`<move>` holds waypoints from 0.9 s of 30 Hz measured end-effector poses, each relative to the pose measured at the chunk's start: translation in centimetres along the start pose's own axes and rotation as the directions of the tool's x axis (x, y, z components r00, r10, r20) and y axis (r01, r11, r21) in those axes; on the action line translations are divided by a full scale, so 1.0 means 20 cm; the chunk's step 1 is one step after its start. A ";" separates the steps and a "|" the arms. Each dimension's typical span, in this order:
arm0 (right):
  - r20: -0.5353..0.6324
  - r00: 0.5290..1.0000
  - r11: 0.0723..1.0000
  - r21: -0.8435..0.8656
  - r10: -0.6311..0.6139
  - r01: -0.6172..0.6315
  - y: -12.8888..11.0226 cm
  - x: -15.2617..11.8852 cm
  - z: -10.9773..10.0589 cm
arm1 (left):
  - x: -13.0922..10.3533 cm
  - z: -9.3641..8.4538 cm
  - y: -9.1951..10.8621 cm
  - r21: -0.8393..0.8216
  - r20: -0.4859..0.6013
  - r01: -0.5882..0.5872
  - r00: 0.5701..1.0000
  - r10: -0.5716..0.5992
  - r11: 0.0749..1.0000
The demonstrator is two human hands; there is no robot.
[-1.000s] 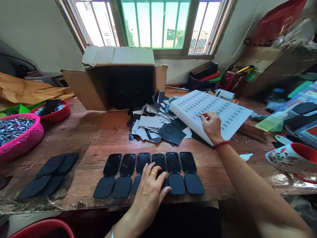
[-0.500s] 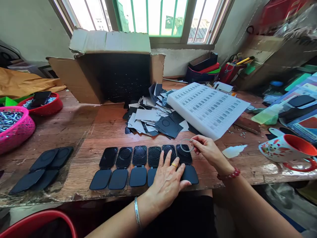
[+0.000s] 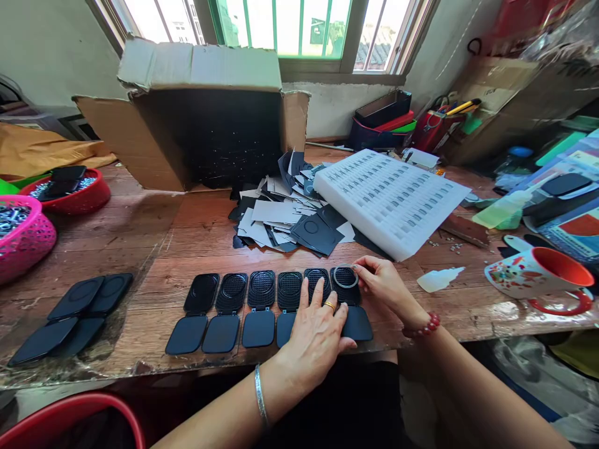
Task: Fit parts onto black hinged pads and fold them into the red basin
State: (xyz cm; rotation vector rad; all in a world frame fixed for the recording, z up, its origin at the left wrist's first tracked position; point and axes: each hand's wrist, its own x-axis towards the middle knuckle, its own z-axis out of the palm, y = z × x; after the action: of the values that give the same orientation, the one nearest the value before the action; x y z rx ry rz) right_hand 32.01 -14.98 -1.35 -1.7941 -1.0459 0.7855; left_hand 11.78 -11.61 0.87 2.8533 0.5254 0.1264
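Right hand (image 3: 386,285) pinches a thin pale ring (image 3: 345,288) by its right edge, thumb and fingertips closed together. The ring is just left of those fingertips, over the far half of the rightmost case (image 3: 358,324) in the row of black cases (image 3: 258,328); whether it touches the case, I cannot tell. Left hand (image 3: 318,337) is palm down over the row's fifth case, fingers straight and loosely spread, gripping nothing visible. Beyond the row, on the counter (image 3: 210,231), lie a heap of cards (image 3: 276,215) and a white block (image 3: 393,199); a mug (image 3: 512,279) stands to the row's right.
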 end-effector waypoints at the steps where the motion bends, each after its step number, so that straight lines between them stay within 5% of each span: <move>1: -0.009 1.000 1.000 -0.018 -0.004 0.004 0.00 0.01 0.00 | 0.00 0.00 0.00 0.002 -0.001 0.001 1.000 -0.001 1.000; 8: 0.030 0.999 0.991 -0.129 -0.042 0.046 0.01 0.03 -0.02 | 0.00 -0.01 0.00 0.004 0.000 -0.011 1.000 0.011 1.000; 18: -0.083 0.967 0.885 -0.428 -0.241 0.184 0.00 0.00 0.03 | 0.01 0.00 0.00 0.018 0.021 -0.006 1.000 0.005 1.000; 27: -0.044 0.980 0.889 -0.429 -0.194 0.157 0.05 0.04 -0.01 | 0.01 0.00 0.00 0.018 0.016 -0.012 1.000 0.011 1.000</move>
State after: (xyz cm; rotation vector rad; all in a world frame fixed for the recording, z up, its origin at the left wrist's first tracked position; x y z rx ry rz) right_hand 32.88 -14.59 -2.32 -2.0349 -1.3790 0.3808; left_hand 11.97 -11.49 0.83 2.8726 0.5094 0.1019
